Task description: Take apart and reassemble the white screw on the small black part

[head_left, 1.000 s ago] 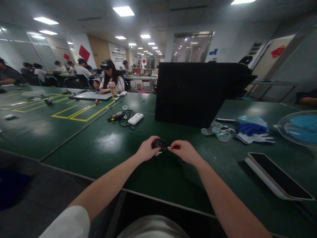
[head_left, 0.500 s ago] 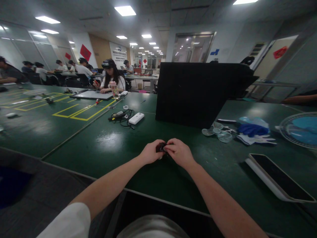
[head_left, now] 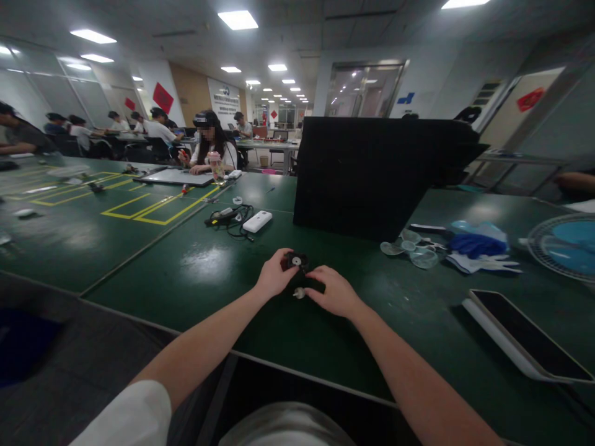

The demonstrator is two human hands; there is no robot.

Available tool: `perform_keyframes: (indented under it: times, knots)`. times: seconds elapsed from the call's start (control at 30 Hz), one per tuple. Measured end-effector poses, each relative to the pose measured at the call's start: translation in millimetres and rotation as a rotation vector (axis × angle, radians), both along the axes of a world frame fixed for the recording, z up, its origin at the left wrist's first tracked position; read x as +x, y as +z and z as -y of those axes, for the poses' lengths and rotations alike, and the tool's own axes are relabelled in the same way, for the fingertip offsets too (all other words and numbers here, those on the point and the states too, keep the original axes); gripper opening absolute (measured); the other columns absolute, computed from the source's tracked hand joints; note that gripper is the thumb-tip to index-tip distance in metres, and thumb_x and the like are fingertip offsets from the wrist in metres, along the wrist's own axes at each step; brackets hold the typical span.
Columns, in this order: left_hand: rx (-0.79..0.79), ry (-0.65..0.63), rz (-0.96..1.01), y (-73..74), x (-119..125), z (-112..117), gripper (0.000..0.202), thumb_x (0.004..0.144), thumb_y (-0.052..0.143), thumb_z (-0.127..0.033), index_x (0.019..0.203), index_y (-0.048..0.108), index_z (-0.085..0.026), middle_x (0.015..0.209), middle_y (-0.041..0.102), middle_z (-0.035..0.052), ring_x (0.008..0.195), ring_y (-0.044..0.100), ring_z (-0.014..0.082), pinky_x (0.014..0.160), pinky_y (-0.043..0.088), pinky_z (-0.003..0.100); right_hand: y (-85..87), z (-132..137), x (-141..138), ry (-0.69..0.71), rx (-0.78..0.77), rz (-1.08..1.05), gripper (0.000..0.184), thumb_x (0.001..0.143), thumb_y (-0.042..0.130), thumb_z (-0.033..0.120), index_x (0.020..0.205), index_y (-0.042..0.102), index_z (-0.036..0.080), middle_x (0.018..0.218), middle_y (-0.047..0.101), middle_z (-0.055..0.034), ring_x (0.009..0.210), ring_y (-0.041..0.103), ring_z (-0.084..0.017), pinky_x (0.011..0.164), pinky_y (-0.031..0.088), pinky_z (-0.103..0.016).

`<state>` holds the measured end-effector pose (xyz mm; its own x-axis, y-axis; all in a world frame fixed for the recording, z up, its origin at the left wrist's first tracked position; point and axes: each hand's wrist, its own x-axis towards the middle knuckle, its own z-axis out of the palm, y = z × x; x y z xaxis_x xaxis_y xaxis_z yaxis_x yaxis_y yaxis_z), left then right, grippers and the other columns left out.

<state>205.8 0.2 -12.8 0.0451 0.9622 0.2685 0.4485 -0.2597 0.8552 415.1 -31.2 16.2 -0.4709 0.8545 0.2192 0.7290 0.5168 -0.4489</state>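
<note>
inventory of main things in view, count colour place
tabletop: count unclear, green, foreground
part: 1, black, in left hand
small piece: 1, pale, by right hand
panel: 1, black, centre
box: 1, white, left of panel
cable bundle: 1, black, beside box
bottle: 1, pink, beyond box
gloves: count unclear, white-blue, right
slab: 1, black-topped, near right
grille: 1, blue, far right
people: several, mostly white tops, background
left hand: 1, bare, holding part
right hand: 1, bare, beside left

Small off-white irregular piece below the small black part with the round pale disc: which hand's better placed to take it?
Likely the right hand: its thumb tip is right by the off-white piece, whereas the left hand grips the black part.
</note>
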Motion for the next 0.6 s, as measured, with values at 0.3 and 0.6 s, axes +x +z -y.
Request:
perform_keyframes:
  times: [0.3, 0.6]
  knots:
    - [-0.034, 0.003, 0.01, -12.5, -4.4, -10.9, 0.047, 0.079, 0.07, -0.028, 0.123, 0.055, -0.026, 0.1, 0.071, 0.004, 0.088, 0.068, 0.0189, 0.083, 0.053, 0.034, 3.7, -2.2, 3.9, 0.0, -0.11, 0.061, 0.023, 0.087, 0.061, 0.041, 0.1, 0.072, 0.026, 0.103, 0.066, -0.0052, 0.088, 0.062, -0.02, 0.075, 0.049, -0.034]
    - [-0.034, 0.094, 0.191, -27.3, 6.4, -20.3, 0.045, 0.078, 0.071, -0.028, 0.121, 0.057, -0.02, 0.105, 0.068, 0.0071, 0.092, 0.066, 0.0175, 0.084, 0.052, 0.031, -11.1, 8.5, -35.1, -0.034, 0.011, 0.212, 0.03, 0.088, 0.059, 0.05, 0.1, 0.072, 0.027, 0.103, 0.063, -0.007, 0.093, 0.06, -0.022, 0.07, 0.045, -0.031]
